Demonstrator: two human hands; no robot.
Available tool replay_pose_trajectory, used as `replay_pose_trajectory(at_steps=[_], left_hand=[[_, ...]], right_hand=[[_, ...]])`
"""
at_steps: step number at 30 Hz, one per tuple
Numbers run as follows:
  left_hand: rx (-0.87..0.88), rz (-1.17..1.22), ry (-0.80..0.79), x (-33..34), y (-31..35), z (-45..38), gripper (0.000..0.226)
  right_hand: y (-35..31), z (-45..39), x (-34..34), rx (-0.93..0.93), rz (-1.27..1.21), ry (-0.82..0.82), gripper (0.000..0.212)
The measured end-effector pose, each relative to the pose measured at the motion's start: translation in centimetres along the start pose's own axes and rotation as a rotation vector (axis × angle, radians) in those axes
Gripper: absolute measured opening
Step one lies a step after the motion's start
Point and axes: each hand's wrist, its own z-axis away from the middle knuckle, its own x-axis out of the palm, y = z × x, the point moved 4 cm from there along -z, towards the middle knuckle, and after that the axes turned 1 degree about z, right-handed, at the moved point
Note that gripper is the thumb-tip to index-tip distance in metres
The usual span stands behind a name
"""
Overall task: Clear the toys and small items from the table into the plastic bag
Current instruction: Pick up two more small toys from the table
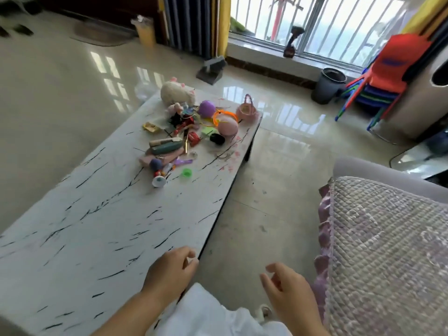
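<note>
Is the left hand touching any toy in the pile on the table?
Apart. The head view shows the left hand at the near table edge, bare tabletop before the toy pile.

A home living room: marble-look coffee table, quilted sofa, curtains, barred window.

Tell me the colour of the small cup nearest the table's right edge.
Bright green: the small cup sits just right of the toy pile on the table, clearest in the head view.

table: white, black veins | ball: purple | cup: green
</note>
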Motion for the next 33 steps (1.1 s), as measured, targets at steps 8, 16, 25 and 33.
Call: replay_pose_trajectory(at_steps=[8, 16, 25, 33], left_hand=[[-0.205, 0.161, 0.126, -2.9, -4.5, -2.5, 0.016], [-0.421, 0.241, 0.197, -5.0, -5.7, -10.2, 0.016], [-0.661, 0.328, 0.252, -5.9, -6.8, -23.2, 0.017], [-0.745, 0.332, 0.219, -3.6, -11.6, -33.7, 0.037]], right_hand=[[-7.8, -8.4, 2.7, -0.231, 0.136, -0.131, 0.02], [-14.5, -21.3, 5.6, -0.438, 0.183, -0.264, 0.029], [-19.8, -37.7, 10.2, -0.593, 0.304, -0.468, 0.035], [-20.9, -45.5, 18.6, -0.595, 0.359, -0.555, 0.036]])
